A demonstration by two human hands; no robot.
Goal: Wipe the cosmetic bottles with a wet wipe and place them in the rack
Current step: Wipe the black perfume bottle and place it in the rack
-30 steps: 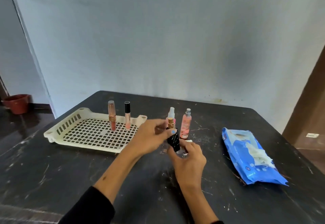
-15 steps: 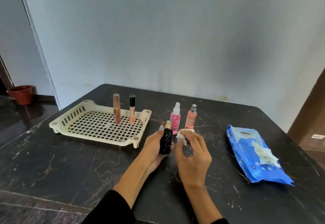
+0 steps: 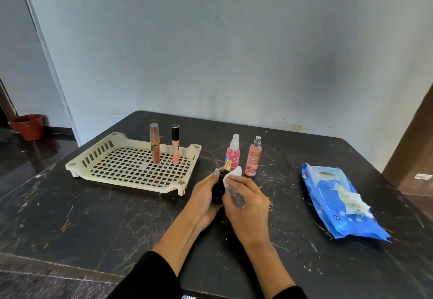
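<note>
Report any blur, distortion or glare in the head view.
Head view: wide-angle bending curves the door frame at the left; the near edge of the table smears at the lower left; the hands and the black bottle stay fairly sharp; soft, even light, with faint sheen on the wipes pack and no hard glare.

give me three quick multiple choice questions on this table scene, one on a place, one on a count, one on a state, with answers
1. Where is the blue wipes pack?
A. in the rack
B. on the table, right of the hands
C. on the floor

2. How many tubes stand in the rack?
A. two
B. four
C. none

3. What is the left hand doing?
A. lying flat
B. holding the black bottle
C. lifting the rack

Answers: 1 B, it lies beyond the right hand. 2 A, two upright tubes. 3 B, its fingers wrap the bottle while the right hand presses a white wipe on it.
</note>
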